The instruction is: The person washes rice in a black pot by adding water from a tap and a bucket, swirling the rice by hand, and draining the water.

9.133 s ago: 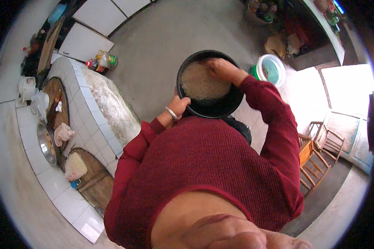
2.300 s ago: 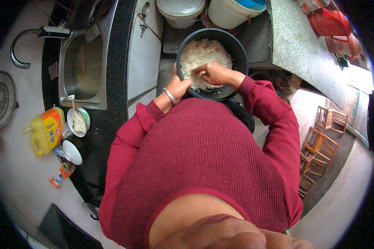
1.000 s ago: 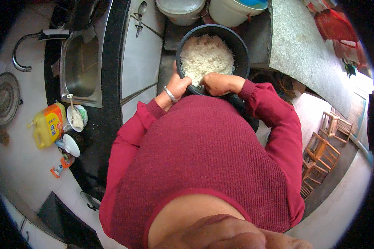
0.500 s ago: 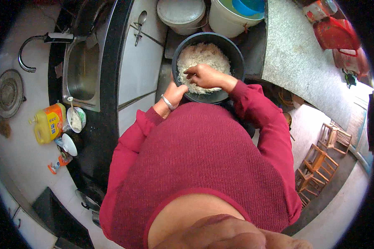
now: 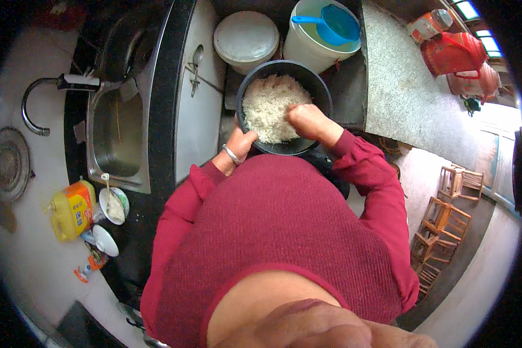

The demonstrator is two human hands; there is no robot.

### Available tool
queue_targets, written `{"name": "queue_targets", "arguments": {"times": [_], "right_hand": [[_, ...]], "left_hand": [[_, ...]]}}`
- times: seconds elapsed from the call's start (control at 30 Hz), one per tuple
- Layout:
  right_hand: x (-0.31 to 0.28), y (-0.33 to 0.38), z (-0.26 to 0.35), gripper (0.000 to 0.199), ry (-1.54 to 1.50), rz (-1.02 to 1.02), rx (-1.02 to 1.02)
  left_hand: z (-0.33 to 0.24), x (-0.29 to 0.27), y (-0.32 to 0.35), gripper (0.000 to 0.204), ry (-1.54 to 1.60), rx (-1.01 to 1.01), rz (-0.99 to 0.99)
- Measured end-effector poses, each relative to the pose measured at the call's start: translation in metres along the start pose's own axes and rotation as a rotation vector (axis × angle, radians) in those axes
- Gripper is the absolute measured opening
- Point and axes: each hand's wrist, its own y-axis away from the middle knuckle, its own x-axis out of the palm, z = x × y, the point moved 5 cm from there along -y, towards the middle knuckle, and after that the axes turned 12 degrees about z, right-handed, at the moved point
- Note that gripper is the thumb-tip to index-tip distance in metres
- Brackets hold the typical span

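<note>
A dark round pot point(image 5: 326, 95) sits in front of me, with a large heap of white rice point(image 5: 272, 107) inside it. My left hand point(image 5: 239, 144), with a silver bangle at the wrist, grips the near left rim, thumb on the inner side and fingers hidden outside. Inside the pot, at the right edge of the rice, my right hand point(image 5: 310, 122) is curled closed with its knuckles toward the heap. What its fingers hold, if anything, is hidden.
Behind the pot stand a lidded white bucket point(image 5: 246, 37) and an open white bucket point(image 5: 298, 49) with a blue dipper point(image 5: 336, 26). A sink point(image 5: 117, 136) and a yellow jug point(image 5: 72, 211) are on the left. Red kettles point(image 5: 453, 53) stand right, above wooden chairs point(image 5: 438, 216).
My right hand has moved from above the middle of the rice to its right side, and its fingers have curled in. My left hand keeps its hold on the rim. The view has shifted.
</note>
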Motion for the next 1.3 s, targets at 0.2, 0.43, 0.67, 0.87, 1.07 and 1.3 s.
{"name": "queue_targets", "arguments": {"times": [0.2,0.43,0.67,0.87,1.07,1.3], "right_hand": [[-0.066,-0.021,0.002,0.019,-1.253,0.048,0.025],[-0.043,-0.052,0.017,0.012,-0.541,-0.194,-0.083],[-0.057,-0.065,0.002,0.016,-0.376,-0.273,-0.189],[-0.098,-0.065,-0.088,0.017,-1.461,-0.515,0.001],[-0.042,-0.09,-0.282,0.022,-2.282,-1.085,0.191],[-0.013,-0.145,-0.369,0.014,-2.336,-1.233,0.358]], "left_hand": [[-0.031,-0.026,-0.002,0.044,0.046,0.057,-0.038],[-0.052,-0.049,-0.007,0.054,0.012,-0.037,0.038],[-0.054,-0.061,-0.009,0.032,0.077,0.001,-0.106],[-0.044,-0.071,-0.014,0.033,0.108,0.094,-0.166],[-0.034,-0.066,-0.012,0.026,0.107,0.014,-0.256],[-0.05,-0.019,-0.006,0.042,0.175,0.001,-0.39]]}}
